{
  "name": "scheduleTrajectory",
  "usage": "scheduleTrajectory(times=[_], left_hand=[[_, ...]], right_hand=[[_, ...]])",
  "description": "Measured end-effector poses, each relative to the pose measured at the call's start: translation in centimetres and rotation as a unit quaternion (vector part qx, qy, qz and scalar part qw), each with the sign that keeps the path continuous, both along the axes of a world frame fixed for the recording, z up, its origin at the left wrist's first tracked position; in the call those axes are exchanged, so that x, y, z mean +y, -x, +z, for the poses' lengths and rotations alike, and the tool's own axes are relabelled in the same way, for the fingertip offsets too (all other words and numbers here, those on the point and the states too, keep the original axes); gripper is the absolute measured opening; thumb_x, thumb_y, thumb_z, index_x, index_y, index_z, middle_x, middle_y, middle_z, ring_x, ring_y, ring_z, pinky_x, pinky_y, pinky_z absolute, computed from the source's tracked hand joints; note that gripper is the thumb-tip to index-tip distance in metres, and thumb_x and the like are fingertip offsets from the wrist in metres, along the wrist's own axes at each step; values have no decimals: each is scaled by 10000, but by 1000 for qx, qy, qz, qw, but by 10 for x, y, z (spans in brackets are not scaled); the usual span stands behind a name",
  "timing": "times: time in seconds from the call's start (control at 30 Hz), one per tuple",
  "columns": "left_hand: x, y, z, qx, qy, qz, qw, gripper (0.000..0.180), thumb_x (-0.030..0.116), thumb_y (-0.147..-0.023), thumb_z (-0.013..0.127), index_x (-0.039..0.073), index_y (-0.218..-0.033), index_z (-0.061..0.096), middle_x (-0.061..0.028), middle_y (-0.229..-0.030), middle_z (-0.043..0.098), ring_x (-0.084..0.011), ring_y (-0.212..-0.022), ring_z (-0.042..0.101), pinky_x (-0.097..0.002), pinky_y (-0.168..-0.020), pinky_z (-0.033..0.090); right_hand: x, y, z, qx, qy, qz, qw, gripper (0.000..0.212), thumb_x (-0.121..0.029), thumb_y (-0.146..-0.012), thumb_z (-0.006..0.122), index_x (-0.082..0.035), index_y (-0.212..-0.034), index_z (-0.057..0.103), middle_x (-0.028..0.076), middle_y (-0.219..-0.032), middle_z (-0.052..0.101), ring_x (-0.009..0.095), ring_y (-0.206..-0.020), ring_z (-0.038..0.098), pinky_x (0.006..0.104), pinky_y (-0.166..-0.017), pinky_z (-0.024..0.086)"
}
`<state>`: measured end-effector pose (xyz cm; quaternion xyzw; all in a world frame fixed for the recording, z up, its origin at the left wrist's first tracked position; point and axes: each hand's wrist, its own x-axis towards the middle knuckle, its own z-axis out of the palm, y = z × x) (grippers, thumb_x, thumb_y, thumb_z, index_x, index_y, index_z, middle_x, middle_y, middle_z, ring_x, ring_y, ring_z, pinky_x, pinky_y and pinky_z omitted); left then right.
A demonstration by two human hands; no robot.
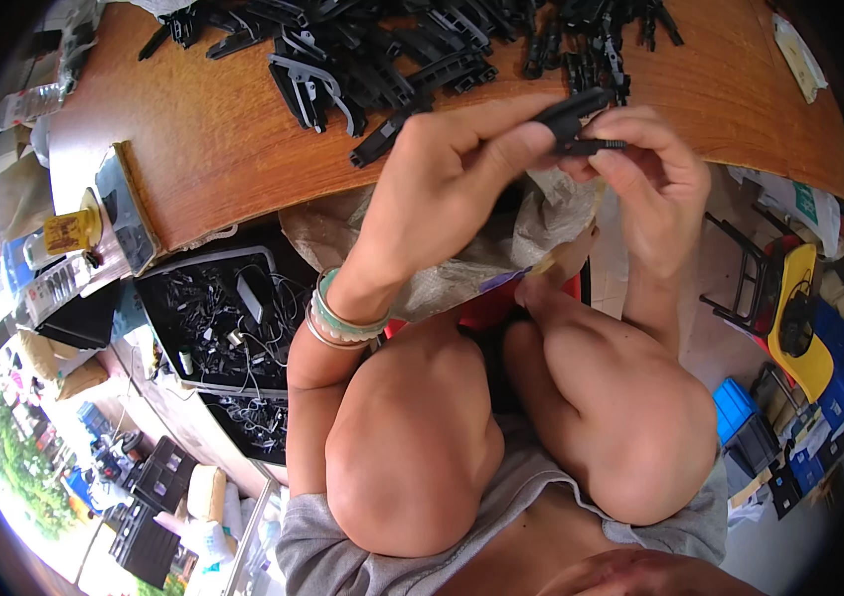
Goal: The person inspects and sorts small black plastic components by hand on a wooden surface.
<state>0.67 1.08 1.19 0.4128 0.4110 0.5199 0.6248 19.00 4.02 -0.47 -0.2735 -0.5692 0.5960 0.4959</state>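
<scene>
In front of my knees, over the near edge of the wooden table (203, 149), both hands are at one dark plastic part. My left hand (442, 189), with bracelets on its wrist, is closed round a long black plastic piece (581, 107) and presses it between thumb and fingers. My right hand (655, 179) pinches a thin black ribbed piece (609, 146) just below it, at its right end. I cannot tell whether the two pieces are joined. Beyond them lies a heap of long black plastic parts (412, 60), with smaller black pieces (596, 60) to its right.
A woven sack (332, 233) hangs below the table edge. Black trays (208, 372) of small dark parts and cables stand at left. A yellow tape roll (66, 232) sits left. On the right are a yellow chair (804, 333) and a blue crate (737, 405).
</scene>
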Motion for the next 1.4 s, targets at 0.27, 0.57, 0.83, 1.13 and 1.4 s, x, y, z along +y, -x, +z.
scheduleTrajectory(times=[0.27, 0.57, 0.83, 1.13, 1.4], left_hand=[[-7, 6, -3, 309, -224, 35, 924, 348, 64, -768, 703, -5, -1093, 600, -200, -836, 635, -354, -714, 623, -342, -601, 499], [-6, 5, -3, 309, -263, -2, 914, 382, 43, -755, 678, 27, -1127, 592, -187, -809, 620, -387, -709, 594, -398, -591, 489], [-5, 8, -7, 319, -279, -4, 906, 349, 53, -768, 676, 25, -1107, 599, -182, -812, 617, -374, -703, 594, -398, -578, 483], [-4, 7, -8, 330, -271, 6, 904, 294, 70, -750, 733, -6, -1023, 655, -150, -792, 669, -279, -643, 647, -309, -579, 503], [-4, 14, -10, 283, -208, -44, 935, 354, 146, -734, 747, 30, -1049, 636, -161, -783, 623, -339, -680, 603, -363, -584, 484]], right_hand=[[-8, 9, -1, 36, 0, -77, 996, 244, 84, -775, 676, 55, -1013, 628, 135, -1064, 590, 186, -891, 620, 283, -767, 528], [-7, 6, 4, -176, -152, -115, 966, 328, 36, -653, 769, 49, -960, 653, 119, -883, 651, 170, -790, 592, 253, -669, 462], [-8, 8, -1, -147, -154, -112, 971, 296, 91, -672, 730, 47, -954, 654, 117, -872, 652, 171, -767, 590, 250, -648, 464], [-8, 5, 2, -184, -130, -101, 969, 261, 108, -705, 691, 44, -957, 663, 110, -869, 648, 157, -766, 585, 235, -634, 461], [-3, 4, 5, -200, -135, -91, 966, 241, 88, -699, 700, 34, -933, 675, 103, -853, 651, 159, -719, 591, 250, -593, 457]])
